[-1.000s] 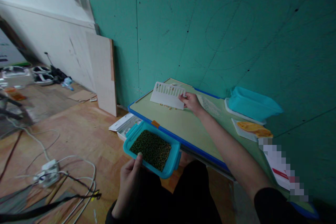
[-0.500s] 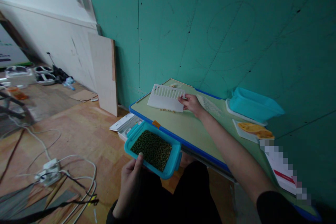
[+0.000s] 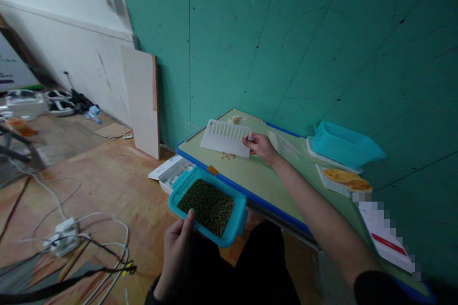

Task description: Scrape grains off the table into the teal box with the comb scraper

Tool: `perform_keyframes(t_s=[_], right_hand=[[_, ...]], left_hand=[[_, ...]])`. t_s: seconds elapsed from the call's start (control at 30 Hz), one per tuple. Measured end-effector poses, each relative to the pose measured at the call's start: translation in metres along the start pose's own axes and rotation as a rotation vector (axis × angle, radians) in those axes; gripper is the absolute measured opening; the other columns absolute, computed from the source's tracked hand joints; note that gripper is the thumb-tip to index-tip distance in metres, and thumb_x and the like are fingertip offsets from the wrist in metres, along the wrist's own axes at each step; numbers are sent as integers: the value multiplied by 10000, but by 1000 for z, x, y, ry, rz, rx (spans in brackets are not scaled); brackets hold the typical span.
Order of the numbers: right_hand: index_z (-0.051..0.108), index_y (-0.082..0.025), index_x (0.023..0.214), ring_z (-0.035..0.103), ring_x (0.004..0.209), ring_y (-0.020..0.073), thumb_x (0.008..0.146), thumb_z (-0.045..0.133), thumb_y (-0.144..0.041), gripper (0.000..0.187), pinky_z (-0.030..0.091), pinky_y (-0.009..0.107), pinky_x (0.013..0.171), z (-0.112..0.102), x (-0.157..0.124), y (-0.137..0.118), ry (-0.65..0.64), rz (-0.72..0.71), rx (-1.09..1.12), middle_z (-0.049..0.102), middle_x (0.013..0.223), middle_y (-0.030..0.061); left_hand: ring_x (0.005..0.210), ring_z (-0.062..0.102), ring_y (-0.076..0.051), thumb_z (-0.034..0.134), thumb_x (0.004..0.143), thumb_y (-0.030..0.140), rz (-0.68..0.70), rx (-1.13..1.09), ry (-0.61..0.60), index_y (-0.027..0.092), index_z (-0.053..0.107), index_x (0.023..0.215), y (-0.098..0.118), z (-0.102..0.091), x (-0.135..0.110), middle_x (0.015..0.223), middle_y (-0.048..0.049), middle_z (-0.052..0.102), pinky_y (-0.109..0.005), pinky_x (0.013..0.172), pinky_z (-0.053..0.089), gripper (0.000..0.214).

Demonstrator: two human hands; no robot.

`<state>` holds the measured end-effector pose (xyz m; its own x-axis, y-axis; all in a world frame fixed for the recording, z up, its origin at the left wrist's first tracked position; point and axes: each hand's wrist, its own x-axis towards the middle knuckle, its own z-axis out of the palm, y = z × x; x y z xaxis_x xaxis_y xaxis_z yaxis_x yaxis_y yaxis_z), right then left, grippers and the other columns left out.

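My left hand [image 3: 179,243] is closed on the near edge of a blue plastic container [image 3: 239,212], its thumb on the inside. Dark green beans [image 3: 202,200] fill the container, mixed with tan ones toward the right. The container is just off the table's front edge, tilted slightly. My right hand [image 3: 264,147] pinches the right end of a white slotted scraper [image 3: 224,142], held tilted over the tabletop. A few yellowish beans [image 3: 228,155] lie along the scraper's near edge. A small pile of pale beans [image 3: 235,119] sits behind it.
The green-topped table [image 3: 257,181] has a blue edge and stands against the green wall. On its right are a blue bin [image 3: 345,143], a yellow cloth [image 3: 347,179] and a white-and-red box [image 3: 390,243]. Below is an open white box [image 3: 171,171]. Cables and a power strip [image 3: 64,236] lie on the floor.
The scraper, in my right hand, has shifted slightly toward the table's front edge. The yellowish beans at its near edge now lie more scattered. The left hand and container are nearly unmoved.
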<state>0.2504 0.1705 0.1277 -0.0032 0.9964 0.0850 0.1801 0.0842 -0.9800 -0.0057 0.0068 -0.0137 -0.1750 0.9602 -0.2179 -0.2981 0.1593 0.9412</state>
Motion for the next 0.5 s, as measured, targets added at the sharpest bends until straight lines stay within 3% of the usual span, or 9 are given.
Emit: perform_keyframes(t_s=[0.2,0.5], right_hand=[[684,-164,819,678,709,203,564,811,-548,478,565,310,580,-12,-12,3,49,-23,-27,704,755,34],[705,-158,840,689,692,232,563,770,-655,573,580,360,614,-47,-46,17,175,-63,-144,708,749,51]], left_hand=[[431,473,-126,706,693,612,-13,-34,-31,178,561,501,-5,0,3,443,17,520,-243,425,381,497],[421,432,-107,710,699,594,-12,-40,17,170,552,496,-6,5,0,428,30,498,-229,415,336,496]])
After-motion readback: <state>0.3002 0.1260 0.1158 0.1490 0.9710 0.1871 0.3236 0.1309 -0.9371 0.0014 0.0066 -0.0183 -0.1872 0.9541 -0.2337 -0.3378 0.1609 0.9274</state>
